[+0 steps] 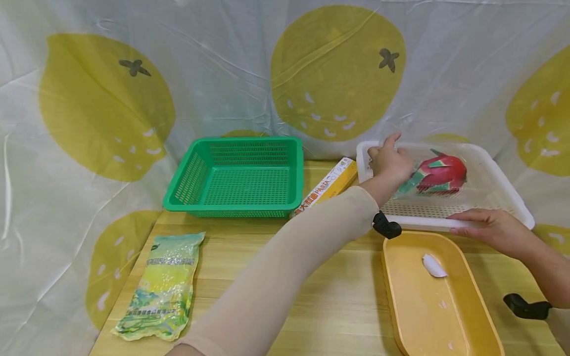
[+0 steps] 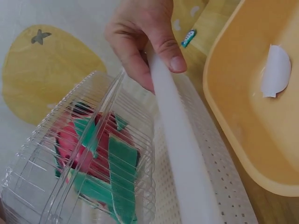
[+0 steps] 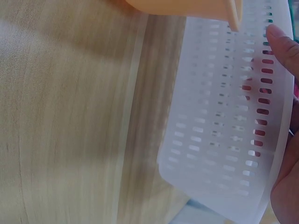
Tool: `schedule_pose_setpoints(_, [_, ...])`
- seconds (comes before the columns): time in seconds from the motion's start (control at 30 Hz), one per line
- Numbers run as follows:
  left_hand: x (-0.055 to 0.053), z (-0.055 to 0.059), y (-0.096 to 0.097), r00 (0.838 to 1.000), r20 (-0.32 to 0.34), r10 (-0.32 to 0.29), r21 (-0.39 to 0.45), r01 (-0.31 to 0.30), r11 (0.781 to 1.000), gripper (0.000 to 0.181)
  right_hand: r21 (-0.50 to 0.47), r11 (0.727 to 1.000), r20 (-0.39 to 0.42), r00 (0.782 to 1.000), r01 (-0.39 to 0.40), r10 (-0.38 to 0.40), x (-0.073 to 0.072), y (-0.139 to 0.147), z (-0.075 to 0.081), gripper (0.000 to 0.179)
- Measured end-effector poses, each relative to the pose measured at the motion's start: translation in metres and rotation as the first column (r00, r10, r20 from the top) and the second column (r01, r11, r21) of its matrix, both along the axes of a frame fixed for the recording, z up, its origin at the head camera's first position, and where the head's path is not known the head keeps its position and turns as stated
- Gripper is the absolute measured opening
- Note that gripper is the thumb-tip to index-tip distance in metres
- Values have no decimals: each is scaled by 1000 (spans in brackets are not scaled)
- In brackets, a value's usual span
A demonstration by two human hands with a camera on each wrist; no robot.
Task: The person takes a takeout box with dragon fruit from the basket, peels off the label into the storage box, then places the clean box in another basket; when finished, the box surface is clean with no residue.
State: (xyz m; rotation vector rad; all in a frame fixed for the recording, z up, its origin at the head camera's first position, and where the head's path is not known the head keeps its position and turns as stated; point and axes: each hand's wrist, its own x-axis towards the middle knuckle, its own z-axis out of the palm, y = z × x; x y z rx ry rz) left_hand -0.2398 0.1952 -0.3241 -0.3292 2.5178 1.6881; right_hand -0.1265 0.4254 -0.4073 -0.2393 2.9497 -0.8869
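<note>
My left hand (image 1: 392, 160) holds a clear plastic box (image 1: 478, 165) by its left end, over a white perforated basket (image 1: 512, 190); the fingertips are partly hidden. Inside the box lies a red dragon fruit (image 1: 450, 173) with green scales, seen through the ribbed plastic in the left wrist view (image 2: 100, 154). With thumb outside and fingers over the rim, my right hand (image 1: 503, 230) grips the front edge of the basket. The right wrist view shows the thumb (image 3: 285, 49) against the slotted basket wall (image 3: 224, 107).
A green basket (image 1: 294, 198) stands at the back left, beside a yellow pasta box (image 1: 331, 183). In front of the white basket is an orange tray (image 1: 427, 316) holding a white scrap (image 1: 434, 266). A green-yellow packet (image 1: 165, 287) lies on the wooden table (image 1: 249, 267) at left.
</note>
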Motion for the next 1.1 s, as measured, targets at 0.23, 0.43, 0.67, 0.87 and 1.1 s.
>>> schedule_pose_setpoints(0.23, [0,-22,5,1000,-6,16,-28,-16,999,39,4,1000,-13,1000,-3,3,3,-4,3,30])
schedule_pose_setpoints(0.43, [-1,-34,10,1000,19,-7,-38,8,999,37,32,999,-6,1000,-6,6,4,0,3,32])
schedule_pose_setpoints(0.67, [-12,-39,-5,969,26,-245,-178,245,953,45,-13,1000,-29,999,-18,18,4,0,-1,30])
schedule_pose_setpoints(0.87, [-14,-25,-28,911,-21,-411,-197,399,895,52,24,1000,-21,1000,-6,7,3,0,-1,34])
schedule_pose_setpoints(1.1, [4,-13,-69,876,-188,-444,-210,405,890,42,70,997,-10,1000,17,-16,3,0,1,38])
